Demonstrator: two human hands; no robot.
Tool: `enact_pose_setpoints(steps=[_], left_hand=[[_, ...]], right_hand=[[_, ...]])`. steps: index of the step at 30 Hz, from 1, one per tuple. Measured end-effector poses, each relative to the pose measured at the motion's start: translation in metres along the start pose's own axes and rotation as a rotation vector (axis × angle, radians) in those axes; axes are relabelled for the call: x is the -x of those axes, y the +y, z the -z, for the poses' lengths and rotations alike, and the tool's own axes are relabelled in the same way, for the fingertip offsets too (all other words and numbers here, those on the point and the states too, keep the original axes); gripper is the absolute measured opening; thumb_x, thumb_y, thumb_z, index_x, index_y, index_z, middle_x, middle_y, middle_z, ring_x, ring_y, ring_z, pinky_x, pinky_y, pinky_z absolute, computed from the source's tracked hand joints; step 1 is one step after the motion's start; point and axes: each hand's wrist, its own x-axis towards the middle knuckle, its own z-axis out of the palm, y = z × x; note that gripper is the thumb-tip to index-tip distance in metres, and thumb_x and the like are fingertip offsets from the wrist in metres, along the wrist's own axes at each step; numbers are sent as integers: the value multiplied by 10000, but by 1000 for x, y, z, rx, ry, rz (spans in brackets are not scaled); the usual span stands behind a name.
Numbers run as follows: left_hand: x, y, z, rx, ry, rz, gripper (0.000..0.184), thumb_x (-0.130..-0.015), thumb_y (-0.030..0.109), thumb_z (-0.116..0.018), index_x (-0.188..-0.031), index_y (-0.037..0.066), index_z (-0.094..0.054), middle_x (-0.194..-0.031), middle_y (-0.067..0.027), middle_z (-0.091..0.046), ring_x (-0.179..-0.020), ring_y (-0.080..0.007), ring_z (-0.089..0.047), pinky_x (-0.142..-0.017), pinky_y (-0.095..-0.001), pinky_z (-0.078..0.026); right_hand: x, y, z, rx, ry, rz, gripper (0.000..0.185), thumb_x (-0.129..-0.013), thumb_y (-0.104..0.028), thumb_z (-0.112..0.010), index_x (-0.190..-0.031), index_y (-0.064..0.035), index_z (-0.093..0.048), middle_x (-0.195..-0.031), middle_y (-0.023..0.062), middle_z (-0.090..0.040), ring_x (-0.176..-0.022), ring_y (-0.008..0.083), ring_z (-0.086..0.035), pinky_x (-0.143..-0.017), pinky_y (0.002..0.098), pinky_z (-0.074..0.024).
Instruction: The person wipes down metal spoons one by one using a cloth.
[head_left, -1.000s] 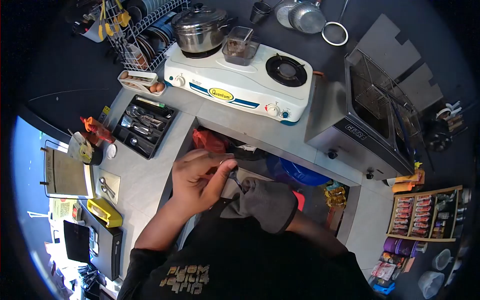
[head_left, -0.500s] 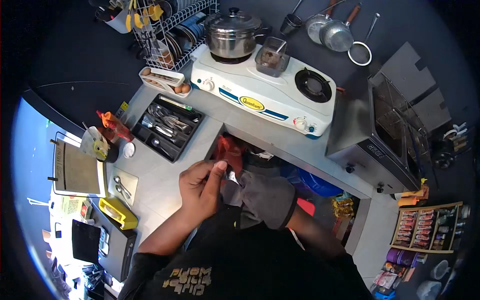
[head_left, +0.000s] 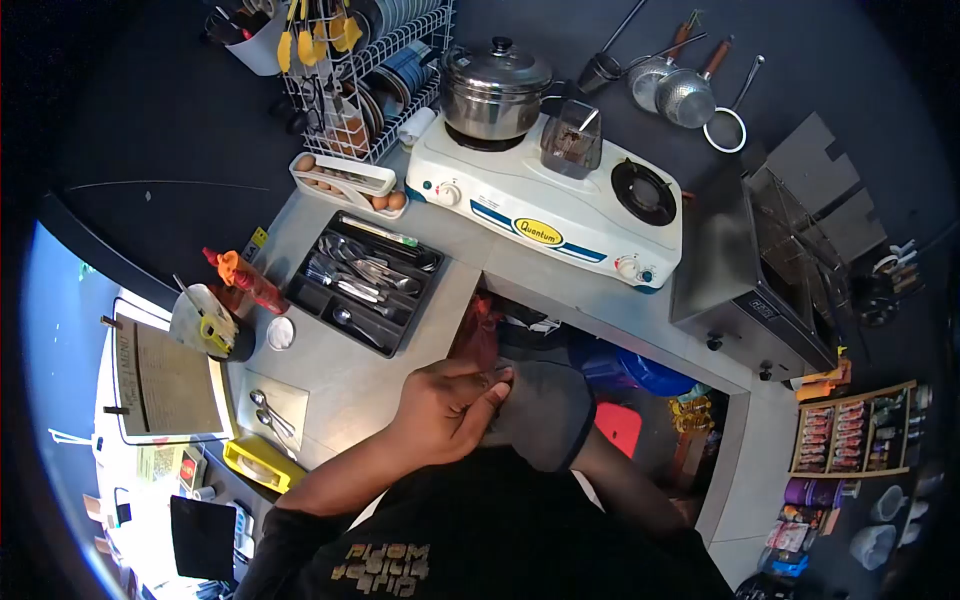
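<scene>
My left hand is closed, thumb pressed against the fingers, right at the left edge of a grey cloth. What it pinches is hidden. The cloth is wrapped over my right hand, covering its fingers; only the forearm shows beyond the hem. Both hands meet in front of my chest, above the counter's front edge. To their left, a black cutlery tray holds several spoons and forks. A few spoons lie on a pale sheet nearby.
A white two-burner stove carries a lidded steel pot and a clear container. An egg holder and dish rack stand left of it; a toaster oven stands right. An open shelf space lies beneath the counter.
My left hand has turned and come over against the cloth on my right hand. A shiny bit seen between the hands earlier is now hidden. The view has shifted slightly.
</scene>
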Motion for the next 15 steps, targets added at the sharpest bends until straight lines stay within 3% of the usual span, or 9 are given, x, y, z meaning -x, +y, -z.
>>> enact_pose_setpoints(steps=[2, 6, 8, 11, 13, 15], left_hand=[[1, -2, 14, -11, 15, 44, 146, -894, 26, -605, -971, -40, -709, -662, -129, -623, -561, -204, -590, -520, -304, -438], [9, -13, 8, 24, 81, -31, 108, -872, 61, -653, -841, -27, -707, -622, -114, -586, -517, -246, -568, -484, -336, -422], [8, -12, 19, 32, 55, 50, 100, -870, 57, -658, -858, -29, -707, -622, -116, -581, -520, -234, -569, -490, -321, -425], [10, -14, 26, 95, 127, 113, 110, -877, 70, -667, -927, -25, -692, -644, -98, -596, -553, -194, -588, -520, -272, -447], [21, -15, 18, 218, 274, 204, 131, -876, 89, -682, -945, -22, -677, -674, -90, -616, -576, -184, -603, -539, -256, -463], [32, -19, 11, 227, 208, 177, 126, -890, 74, -659, -962, -29, -665, -694, -76, -624, -602, -131, -578, -544, -249, -445]], right_hand=[[9, 5, -5, 207, -296, 75, 126, -767, -165, -619, -828, -56, -630, -777, 115, -606, -706, 320, -611, -603, 426, -474], [-9, -2, -5, 61, -86, -28, 142, -766, -177, -631, -859, -70, -634, -815, 109, -607, -725, 310, -617, -619, 423, -479], [-20, 2, -17, -57, 44, -44, 151, -761, -181, -636, -869, -76, -629, -826, 107, -601, -734, 311, -616, -618, 423, -479], [-43, -24, 1, -11, -14, -172, 152, -754, -172, -634, -861, -68, -606, -831, 107, -588, -740, 319, -605, -632, 433, -475], [-40, -23, 3, 240, 51, -237, 248, -773, -184, -625, -984, -54, -608, -873, 139, -611, -758, 340, -613, -653, 416, -486], [-38, -23, 4, 337, 176, -321, 310, -781, -183, -612, -1058, -45, -609, -898, 157, -623, -776, 342, -615, -683, 393, -492]])
